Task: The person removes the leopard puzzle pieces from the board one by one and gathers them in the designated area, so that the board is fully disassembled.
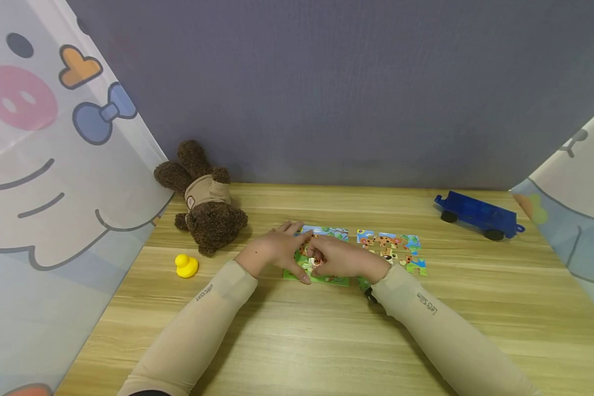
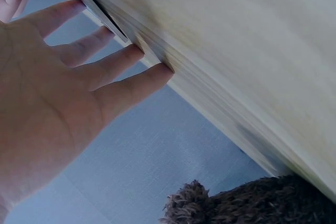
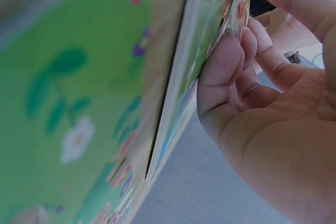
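Note:
A jigsaw puzzle board (image 1: 341, 280) with a green and blue picture lies on the wooden table, partly covered by both hands. My left hand (image 1: 277, 248) rests at the board's left side, fingers spread and fairly straight; in the left wrist view its fingertips (image 2: 167, 71) touch the table and board edge. Over the board's middle, my right hand (image 1: 344, 257) has curled fingers and pinches a small puzzle piece (image 3: 242, 4) with orange spots, its far side hidden. Several puzzle pieces (image 1: 418, 267) lie partly joined to the right, some hidden under the right forearm.
A brown plush toy (image 1: 215, 220) lies at the back left, with a yellow rubber duck (image 1: 186, 266) in front of it. Towards the back right stands a blue toy wagon (image 1: 479, 213). A small dark object (image 1: 370, 296) shows beside the right wrist. A grey wall (image 1: 346, 93) rises behind the table.

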A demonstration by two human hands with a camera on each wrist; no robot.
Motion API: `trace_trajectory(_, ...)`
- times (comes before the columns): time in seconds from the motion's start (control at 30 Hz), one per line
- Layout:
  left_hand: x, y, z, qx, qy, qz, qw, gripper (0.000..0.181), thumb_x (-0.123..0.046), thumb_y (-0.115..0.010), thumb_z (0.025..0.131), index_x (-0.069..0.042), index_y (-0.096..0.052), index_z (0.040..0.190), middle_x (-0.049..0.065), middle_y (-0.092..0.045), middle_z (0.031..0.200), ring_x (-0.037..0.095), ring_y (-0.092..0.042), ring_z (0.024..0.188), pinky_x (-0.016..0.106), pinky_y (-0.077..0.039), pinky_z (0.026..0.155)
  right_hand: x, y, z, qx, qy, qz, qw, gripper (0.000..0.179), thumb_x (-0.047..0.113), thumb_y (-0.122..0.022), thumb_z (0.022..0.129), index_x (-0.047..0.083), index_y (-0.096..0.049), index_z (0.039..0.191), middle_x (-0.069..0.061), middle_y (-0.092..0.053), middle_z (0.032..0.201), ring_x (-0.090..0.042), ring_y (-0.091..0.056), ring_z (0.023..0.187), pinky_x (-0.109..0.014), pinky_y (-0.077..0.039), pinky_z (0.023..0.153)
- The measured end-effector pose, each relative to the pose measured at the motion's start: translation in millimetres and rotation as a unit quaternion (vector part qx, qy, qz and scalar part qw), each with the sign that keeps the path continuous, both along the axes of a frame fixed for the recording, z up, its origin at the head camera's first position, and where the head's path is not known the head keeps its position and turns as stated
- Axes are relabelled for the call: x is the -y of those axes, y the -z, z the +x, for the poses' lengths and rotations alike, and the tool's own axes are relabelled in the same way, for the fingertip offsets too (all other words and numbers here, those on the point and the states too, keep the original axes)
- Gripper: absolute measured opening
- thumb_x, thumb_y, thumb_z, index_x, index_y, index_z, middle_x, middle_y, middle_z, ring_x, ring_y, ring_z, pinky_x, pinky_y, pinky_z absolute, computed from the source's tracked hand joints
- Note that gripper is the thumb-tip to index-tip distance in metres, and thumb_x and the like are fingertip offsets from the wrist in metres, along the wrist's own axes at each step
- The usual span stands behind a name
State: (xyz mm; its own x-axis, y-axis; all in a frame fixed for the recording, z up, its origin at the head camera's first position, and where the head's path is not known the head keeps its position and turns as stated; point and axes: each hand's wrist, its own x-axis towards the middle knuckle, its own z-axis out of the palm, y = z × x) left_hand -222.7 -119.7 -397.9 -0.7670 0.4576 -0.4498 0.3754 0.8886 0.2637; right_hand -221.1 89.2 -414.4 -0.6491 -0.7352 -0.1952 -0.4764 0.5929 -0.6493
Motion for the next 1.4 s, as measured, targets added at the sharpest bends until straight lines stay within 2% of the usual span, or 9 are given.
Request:
trace_trajectory(0.33, 0.2, -0.9, -0.9, 0.000, 0.001, -0.005, 1.0000, 0.127, -0.073, -0.085, 0.077, -0.029, -0.015, 0.174, 0.007, -0.002, 0.184, 0.042, 0.000, 0.170, 0.066, -0.014, 0.137, -1.0, -0.2, 0.8, -0.008, 0.002, -0.001, 1.0000, 0.027, 0.007, -0.077, 0.094, 0.010, -0.062, 0.115, -0.005, -0.056, 0.099, -0.016, -0.048, 0.087, -0.027, -0.043, 0.073)
trace_trajectory(0.77, -0.5, -1.8, -0.4, 0.003, -0.001, -0.003, 1.0000, 0.127, -0.072, -0.085, 0.078, -0.028, -0.014, 0.174, 0.007, -0.002, 0.184, 0.042, 0.000, 0.170, 0.066, -0.014, 0.137, -2.7, -1.9, 3.5, 0.006, 0.012, -0.009, 0.9999, 0.021, 0.012, -0.074, 0.100, 0.010, -0.061, 0.117, -0.006, -0.057, 0.108, -0.018, -0.051, 0.091, -0.029, -0.048, 0.077)
trace_trajectory(0.93, -0.8, -2.4, -0.3, 0.001, -0.001, -0.004, 1.0000, 0.127, -0.072, -0.086, 0.077, -0.027, -0.015, 0.174, 0.007, -0.003, 0.184, 0.042, 0.000, 0.170, 0.066, -0.014, 0.137, -2.7, -1.5, 2.9, 0.004, 0.001, -0.024, 0.9997, 0.016, 0.009, -0.068, 0.103, 0.010, -0.062, 0.118, -0.004, -0.062, 0.107, -0.014, -0.056, 0.085, -0.028, -0.052, 0.076)
trace_trajectory(1.13, -1.0, -3.0, 0.2, -0.003, 0.000, -0.007, 1.0000, 0.127, -0.072, -0.085, 0.077, -0.027, -0.017, 0.174, 0.008, -0.004, 0.184, 0.042, -0.002, 0.170, 0.066, -0.015, 0.137, -3.4, -1.7, 3.6, 0.021, 0.002, -0.022, 0.9995, 0.012, 0.010, -0.057, 0.107, 0.013, -0.060, 0.119, 0.001, -0.067, 0.102, -0.012, -0.061, 0.085, -0.027, -0.054, 0.075)
trace_trajectory(1.27, -1.5, -2.9, 0.2, -0.003, 0.000, -0.011, 0.9999, 0.127, -0.073, -0.085, 0.077, -0.027, -0.016, 0.174, 0.008, -0.004, 0.184, 0.042, -0.002, 0.170, 0.066, -0.015, 0.137, -4.3, -2.4, 4.5, 0.029, 0.005, -0.021, 0.9993, 0.013, 0.010, -0.056, 0.108, 0.014, -0.060, 0.120, 0.001, -0.068, 0.102, -0.012, -0.062, 0.085, -0.027, -0.054, 0.075)
trace_trajectory(1.4, -2.1, -2.8, 0.3, -0.001, -0.002, -0.013, 0.9999, 0.128, -0.072, -0.085, 0.077, -0.028, -0.015, 0.174, 0.008, -0.003, 0.184, 0.041, -0.001, 0.170, 0.065, -0.014, 0.137, -7.4, -4.0, 5.1, 0.029, 0.015, -0.022, 0.9992, 0.013, 0.017, -0.057, 0.111, 0.015, -0.060, 0.123, 0.001, -0.068, 0.107, -0.012, -0.062, 0.088, -0.029, -0.054, 0.077)
